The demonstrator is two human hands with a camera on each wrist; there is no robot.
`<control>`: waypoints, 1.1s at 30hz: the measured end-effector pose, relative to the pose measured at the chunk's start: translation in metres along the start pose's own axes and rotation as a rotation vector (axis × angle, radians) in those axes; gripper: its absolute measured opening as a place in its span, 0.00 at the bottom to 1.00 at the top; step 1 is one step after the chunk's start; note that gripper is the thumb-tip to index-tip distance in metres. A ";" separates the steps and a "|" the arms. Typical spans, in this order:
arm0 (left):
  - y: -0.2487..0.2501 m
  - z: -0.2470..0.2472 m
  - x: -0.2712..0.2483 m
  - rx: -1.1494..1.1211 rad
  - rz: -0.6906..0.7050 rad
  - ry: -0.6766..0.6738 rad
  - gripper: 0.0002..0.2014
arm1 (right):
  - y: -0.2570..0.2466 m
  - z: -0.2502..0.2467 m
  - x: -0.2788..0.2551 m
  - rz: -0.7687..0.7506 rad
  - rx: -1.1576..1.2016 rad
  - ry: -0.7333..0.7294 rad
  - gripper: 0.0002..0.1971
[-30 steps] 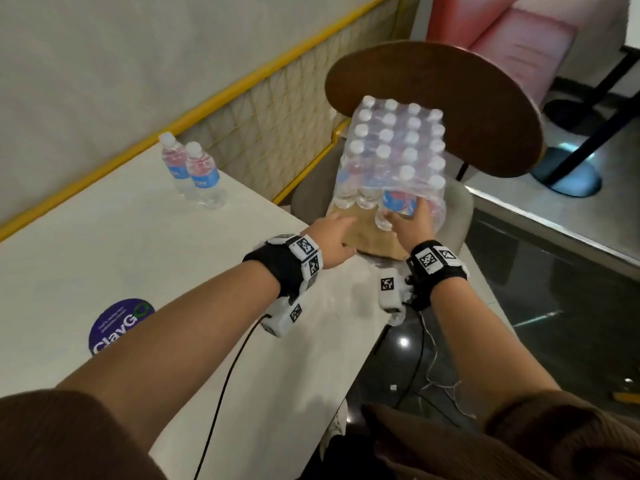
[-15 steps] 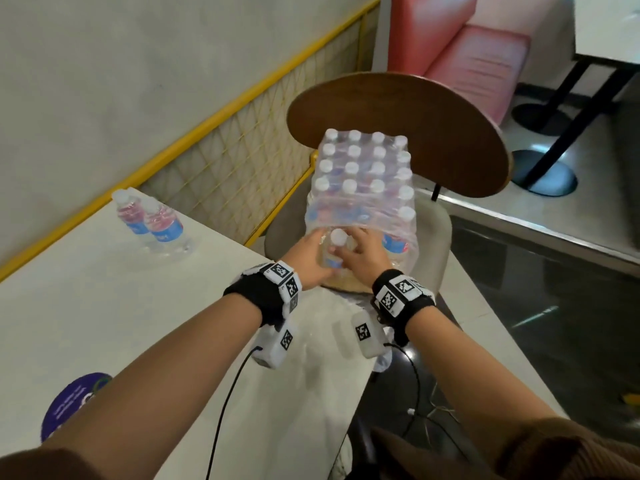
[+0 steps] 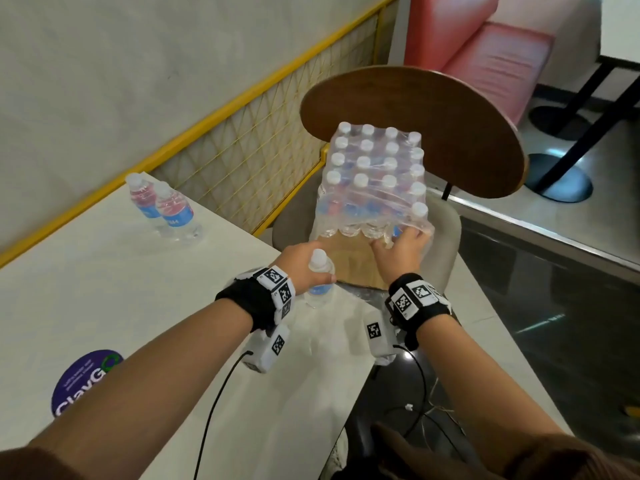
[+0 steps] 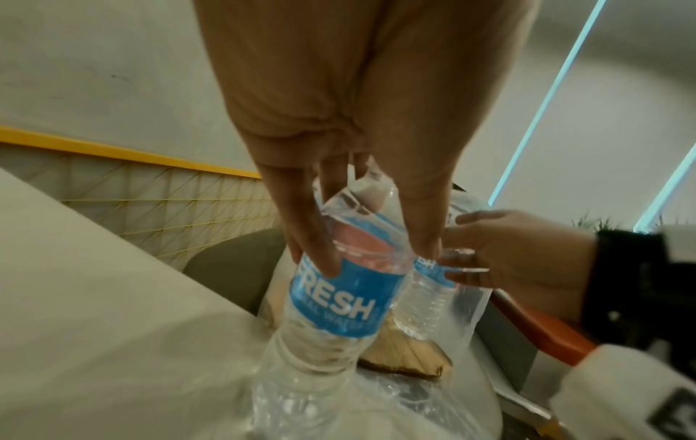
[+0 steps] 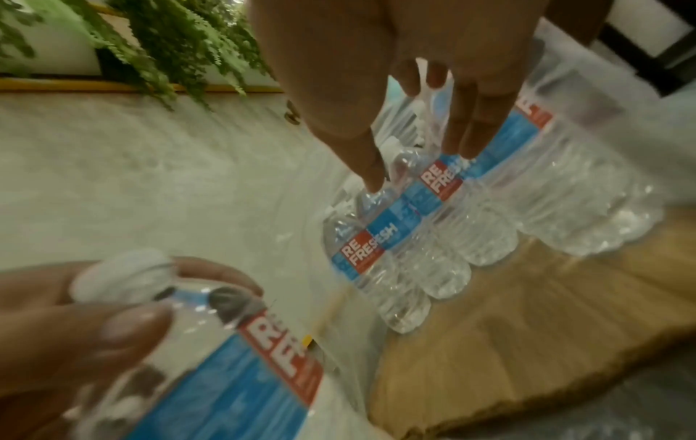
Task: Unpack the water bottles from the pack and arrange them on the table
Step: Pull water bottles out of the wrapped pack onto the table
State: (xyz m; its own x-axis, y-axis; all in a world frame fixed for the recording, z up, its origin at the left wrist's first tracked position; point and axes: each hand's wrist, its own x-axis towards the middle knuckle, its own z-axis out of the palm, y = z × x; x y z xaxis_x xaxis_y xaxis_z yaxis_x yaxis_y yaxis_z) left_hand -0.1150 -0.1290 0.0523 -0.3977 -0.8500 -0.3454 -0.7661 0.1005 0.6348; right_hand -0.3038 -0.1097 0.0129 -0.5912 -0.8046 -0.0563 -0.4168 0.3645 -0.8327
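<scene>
Surface: white table (image 3: 104, 289), pack (image 3: 374, 181) on chair (image 3: 446, 237).
Loose bottles: two (image 3: 162, 206) standing, one (image 3: 320, 282) gripped by my left hand (image 3: 301, 268).
Right hand (image 3: 401, 251): pinching pack's wrap.

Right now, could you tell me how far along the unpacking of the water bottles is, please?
Done: two clear blue-labelled water bottles stand on the white table. In hand: the left hand grips a third bottle by its upper part, while the right hand reaches into the torn front of the shrink-wrapped bottle pack on the chair. Left: nearly the whole pack.
</scene>
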 end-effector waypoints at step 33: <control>-0.146 -0.049 -0.253 0.278 -0.287 -0.068 0.26 | -0.007 0.021 -0.115 -0.144 -0.125 -0.266 0.26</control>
State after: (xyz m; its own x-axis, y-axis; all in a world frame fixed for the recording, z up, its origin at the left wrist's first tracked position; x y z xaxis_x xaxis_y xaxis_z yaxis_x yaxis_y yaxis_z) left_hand 0.1221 0.0467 0.0807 -0.1734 -0.8286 -0.5323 -0.9546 0.0085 0.2978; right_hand -0.2183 -0.0293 0.0131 -0.3256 -0.9403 -0.0987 -0.5742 0.2796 -0.7695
